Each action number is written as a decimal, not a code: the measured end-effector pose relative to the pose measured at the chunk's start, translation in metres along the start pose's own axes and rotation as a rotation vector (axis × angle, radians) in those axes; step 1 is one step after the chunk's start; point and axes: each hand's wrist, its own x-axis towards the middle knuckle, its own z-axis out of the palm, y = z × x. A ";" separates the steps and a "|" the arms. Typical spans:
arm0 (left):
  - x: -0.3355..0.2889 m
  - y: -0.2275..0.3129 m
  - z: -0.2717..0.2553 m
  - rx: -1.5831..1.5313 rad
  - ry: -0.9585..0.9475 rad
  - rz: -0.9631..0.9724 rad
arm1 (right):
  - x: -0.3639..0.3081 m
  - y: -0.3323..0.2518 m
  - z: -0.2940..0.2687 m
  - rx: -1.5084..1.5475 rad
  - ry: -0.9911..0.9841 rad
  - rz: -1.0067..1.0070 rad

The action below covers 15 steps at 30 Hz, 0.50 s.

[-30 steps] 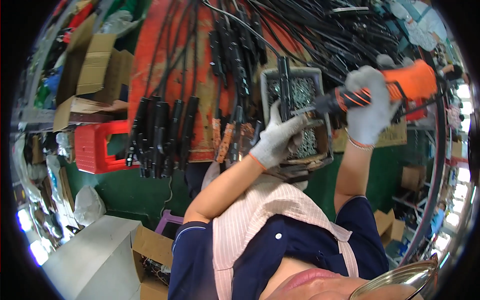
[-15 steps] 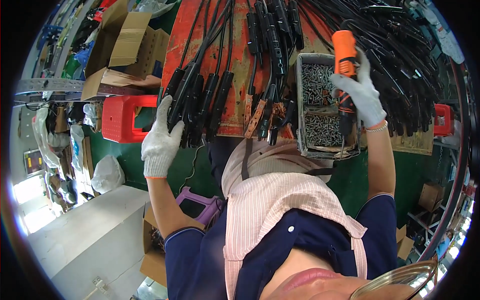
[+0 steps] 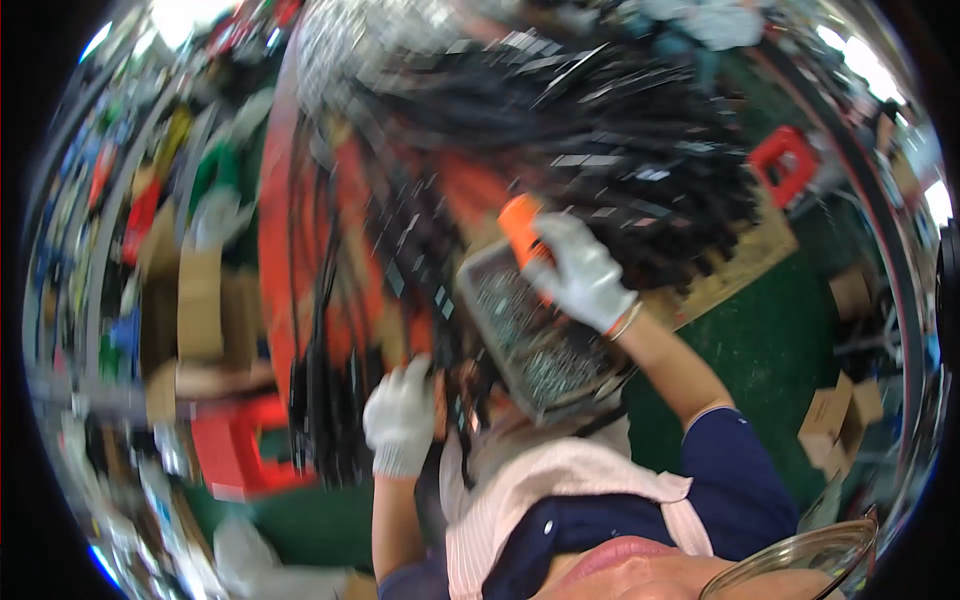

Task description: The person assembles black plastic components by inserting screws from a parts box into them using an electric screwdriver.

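Observation:
My right hand (image 3: 580, 270), in a white glove, is wrapped round an orange and black power screwdriver (image 3: 521, 228). It hovers over a grey tray (image 3: 497, 350) of small metal screws (image 3: 560, 375), split into two compartments. My left hand (image 3: 400, 418), gloved too, is at the table's near edge with its fingers curled; blur hides what lies in them. Right beside it are copper-coloured jaws (image 3: 468, 390), apparently of black-handled welding clamps. More black handles with cables (image 3: 325, 400) hang over the edge to the left of that hand.
A large heap of black cables and handles (image 3: 650, 190) covers the right of the red, worn table (image 3: 275, 230). Red stools stand at the left (image 3: 225, 450) and far right (image 3: 785, 165). Open cardboard boxes are at the left (image 3: 200, 310) and right (image 3: 835, 425).
The view has turned and is blurred. My left hand has gone from the left-hand black handles to beside the copper jaws, its fingers now curled. The right hand still grips the screwdriver, now tilted.

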 end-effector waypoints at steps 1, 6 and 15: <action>0.001 -0.004 0.001 0.003 -0.057 -0.061 | -0.004 0.005 0.008 0.020 0.006 -0.002; -0.016 -0.029 0.005 0.289 -0.149 -0.054 | -0.016 0.003 0.002 0.085 -0.011 0.108; -0.020 -0.030 0.036 0.473 -0.028 0.116 | 0.044 -0.036 -0.006 -0.080 0.003 -0.136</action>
